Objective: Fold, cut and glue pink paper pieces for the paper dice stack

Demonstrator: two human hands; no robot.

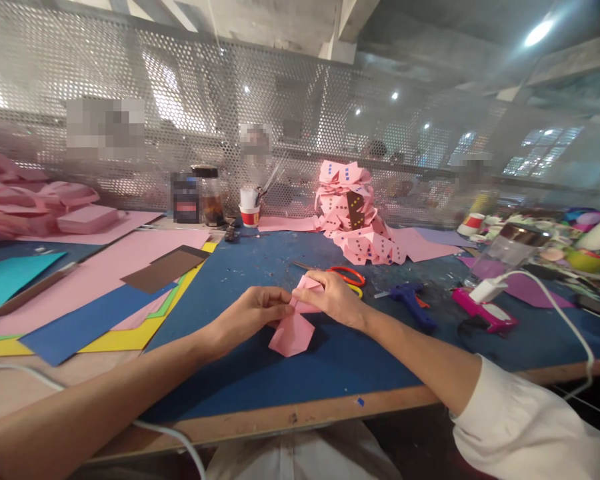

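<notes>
A small folded piece of pink paper (pixel 293 333) is held between both hands over the blue table mat. My left hand (pixel 260 308) pinches its left side with thumb and fingers. My right hand (pixel 333 300) grips its upper right part, and its fingers cover some of the folds. Just beyond my right hand lie scissors with orange handles (pixel 349 274), and a yellow handle (pixel 356 291) shows beside them. Further back stands a heap of folded pink paper pieces (pixel 350 213) with dotted marks.
On the left lie pink, blue (pixel 100 323), brown and yellow sheets. A blue glue gun (pixel 413 303), a pink device (pixel 485 313) with a white cable, and a clear jar (pixel 510 250) stand to the right. At the back are a dark-lidded jar (pixel 211 200) and a red-white cup (pixel 250 215).
</notes>
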